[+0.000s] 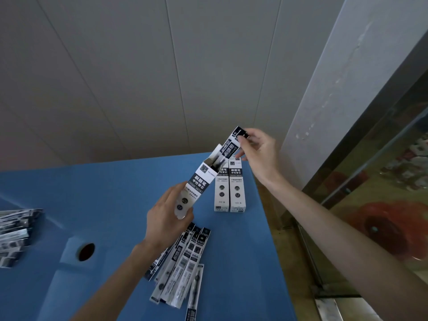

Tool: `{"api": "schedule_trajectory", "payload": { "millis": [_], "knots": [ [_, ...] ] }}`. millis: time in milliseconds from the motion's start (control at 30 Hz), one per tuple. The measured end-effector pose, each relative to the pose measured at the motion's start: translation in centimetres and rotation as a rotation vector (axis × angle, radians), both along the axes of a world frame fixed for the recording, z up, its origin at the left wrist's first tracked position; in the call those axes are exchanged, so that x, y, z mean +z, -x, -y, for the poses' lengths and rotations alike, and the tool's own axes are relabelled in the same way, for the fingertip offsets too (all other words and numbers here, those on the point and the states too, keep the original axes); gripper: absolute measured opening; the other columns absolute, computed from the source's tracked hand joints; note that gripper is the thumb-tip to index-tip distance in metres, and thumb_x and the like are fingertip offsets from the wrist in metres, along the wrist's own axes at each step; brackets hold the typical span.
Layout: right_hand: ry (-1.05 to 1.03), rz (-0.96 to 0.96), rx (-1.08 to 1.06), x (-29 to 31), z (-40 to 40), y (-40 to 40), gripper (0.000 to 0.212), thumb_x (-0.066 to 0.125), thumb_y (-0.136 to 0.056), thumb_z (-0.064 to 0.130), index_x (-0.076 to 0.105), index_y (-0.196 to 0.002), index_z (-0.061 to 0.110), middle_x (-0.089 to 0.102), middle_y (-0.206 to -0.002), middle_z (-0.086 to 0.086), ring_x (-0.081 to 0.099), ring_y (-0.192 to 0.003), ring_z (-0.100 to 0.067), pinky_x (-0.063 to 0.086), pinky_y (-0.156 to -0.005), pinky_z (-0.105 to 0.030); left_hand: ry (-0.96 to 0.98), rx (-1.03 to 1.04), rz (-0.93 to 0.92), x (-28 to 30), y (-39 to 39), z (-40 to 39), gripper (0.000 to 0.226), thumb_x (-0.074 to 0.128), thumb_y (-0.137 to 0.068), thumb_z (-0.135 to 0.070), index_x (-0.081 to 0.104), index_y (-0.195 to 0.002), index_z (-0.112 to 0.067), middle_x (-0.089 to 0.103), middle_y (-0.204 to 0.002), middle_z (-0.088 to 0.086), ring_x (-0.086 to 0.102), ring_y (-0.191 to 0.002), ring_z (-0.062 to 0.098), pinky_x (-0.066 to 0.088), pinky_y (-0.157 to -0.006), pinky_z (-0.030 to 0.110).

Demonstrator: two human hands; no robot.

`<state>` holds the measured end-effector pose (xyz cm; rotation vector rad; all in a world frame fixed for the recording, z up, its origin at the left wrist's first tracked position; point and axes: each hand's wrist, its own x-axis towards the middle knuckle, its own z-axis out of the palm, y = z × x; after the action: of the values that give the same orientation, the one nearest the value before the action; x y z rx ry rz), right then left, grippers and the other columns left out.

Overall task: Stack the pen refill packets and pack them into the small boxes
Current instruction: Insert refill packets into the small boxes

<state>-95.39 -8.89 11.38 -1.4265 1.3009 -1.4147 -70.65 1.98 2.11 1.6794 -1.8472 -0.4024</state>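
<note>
Far left on the blue table [111, 195]: a heap of refill packets [16, 235], print too small to read. Centre: left hand [166, 216] curled round a tilted open small box [196, 186] marked "刷题笔 中性替芯", over loose packets [183, 265]. Right: two closed boxes [229, 188] marked "0.5"; right hand [259, 149] pinching a packet stack [234, 142] half into the open box.

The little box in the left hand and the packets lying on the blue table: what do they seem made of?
Box: probably thin printed card, matte, with crisp folded edges and an open flap. Packets: likely clear plastic film, glossy, since refills show through.
</note>
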Motion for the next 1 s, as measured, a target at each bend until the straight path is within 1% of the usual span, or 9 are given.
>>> {"api": "schedule_trajectory", "payload": {
  "millis": [100, 300, 367, 467, 567, 733, 833, 900, 1000],
  "knots": [
    [0.132, 0.136, -0.074, 0.8, -1.2, -0.5, 0.013, 0.062, -0.101, 0.011, 0.068, -0.107, 0.021, 0.075, -0.093, -0.004, 0.069, -0.063, -0.020, 0.051, -0.055, -0.023, 0.046, 0.014, -0.059, -0.2, 0.0, -0.2, 0.072, 0.080, -0.081, -0.020, 0.047, -0.143, -0.036, 0.055, -0.134, -0.026, 0.057, -0.113, 0.002, 0.053, -0.079, 0.029],
    [0.237, 0.217, -0.056, 2.2, -3.0, -1.1, 0.013, 0.061, -0.103, 0.011, 0.067, -0.109, 0.020, 0.074, -0.092, -0.005, 0.071, -0.063, -0.023, 0.057, -0.055, -0.033, 0.172, 0.007, -0.166, -0.2, 0.1, -0.9, 0.078, 0.082, -0.080, -0.015, 0.043, -0.142, -0.040, 0.043, -0.138, -0.043, 0.053, -0.122, -0.001, 0.044, -0.097, 0.016],
    [0.258, 0.041, 0.065, 2.2, -3.2, -1.2, 0.013, 0.064, -0.101, 0.013, 0.070, -0.112, 0.018, 0.075, -0.095, -0.002, 0.072, -0.067, -0.019, 0.059, -0.058, -0.034, 0.178, 0.006, -0.175, -0.4, 0.2, -0.8, 0.073, 0.077, -0.081, -0.022, 0.043, -0.143, -0.039, 0.045, -0.139, -0.040, 0.054, -0.123, 0.000, 0.043, -0.099, 0.015],
    [0.275, -0.486, 0.187, 1.2, -3.1, -1.5, 0.019, 0.067, -0.100, 0.030, 0.074, -0.115, 0.020, 0.075, -0.104, 0.011, 0.071, -0.074, -0.006, 0.057, -0.070, -0.029, 0.146, 0.012, -0.180, -0.6, 0.2, -0.2, 0.067, 0.074, -0.081, -0.026, 0.047, -0.142, -0.033, 0.054, -0.136, -0.024, 0.060, -0.117, 0.010, 0.053, -0.092, 0.031],
    [0.169, -0.687, 0.157, -0.2, -2.2, -1.7, 0.034, 0.060, -0.103, 0.038, 0.066, -0.131, 0.020, 0.068, -0.123, 0.010, 0.065, -0.074, -0.001, 0.050, -0.074, -0.023, 0.059, 0.056, -0.126, -0.1, 0.4, 0.8, 0.065, 0.070, -0.081, -0.030, 0.047, -0.141, -0.035, 0.057, -0.132, -0.020, 0.060, -0.113, 0.009, 0.055, -0.085, 0.037],
    [-0.065, -0.634, 0.279, -3.5, -0.3, -2.3, 0.037, 0.054, -0.105, 0.037, 0.063, -0.137, 0.019, 0.066, -0.133, 0.005, 0.069, -0.093, -0.008, 0.055, -0.089, -0.037, -0.081, 0.058, 0.044, 0.1, 0.1, 3.3, 0.069, 0.073, -0.083, -0.036, 0.044, -0.145, -0.035, 0.060, -0.128, -0.017, 0.062, -0.109, 0.012, 0.056, -0.078, 0.035],
    [-0.218, -0.610, 0.367, -6.5, 0.5, -2.9, 0.052, 0.055, -0.105, 0.035, 0.045, -0.153, 0.018, 0.055, -0.147, -0.001, 0.068, -0.107, -0.016, 0.053, -0.100, -0.043, -0.136, 0.071, 0.088, 0.1, 0.4, 4.9, 0.064, 0.072, -0.084, -0.038, 0.048, -0.143, -0.036, 0.063, -0.125, -0.015, 0.063, -0.109, 0.013, 0.050, -0.075, 0.031],
    [-0.308, -0.609, 0.420, -8.1, 0.8, -3.3, 0.058, 0.057, -0.105, 0.031, 0.037, -0.157, 0.016, 0.050, -0.151, -0.003, 0.063, -0.117, -0.019, 0.050, -0.105, -0.043, -0.163, 0.084, 0.093, 0.1, 0.9, 6.1, 0.061, 0.071, -0.084, -0.041, 0.049, -0.141, -0.038, 0.066, -0.121, -0.013, 0.064, -0.106, 0.014, 0.049, -0.075, 0.031],
    [-0.386, -0.506, 0.386, -9.9, 1.2, -4.0, 0.054, 0.059, -0.103, 0.027, 0.042, -0.153, 0.013, 0.054, -0.147, -0.004, 0.062, -0.117, -0.021, 0.051, -0.103, -0.042, -0.254, 0.123, 0.090, -0.6, 1.6, 8.2, 0.055, 0.070, -0.085, -0.045, 0.053, -0.136, -0.034, 0.069, -0.117, -0.010, 0.067, -0.102, 0.018, 0.052, -0.076, 0.033]
  ]
}}
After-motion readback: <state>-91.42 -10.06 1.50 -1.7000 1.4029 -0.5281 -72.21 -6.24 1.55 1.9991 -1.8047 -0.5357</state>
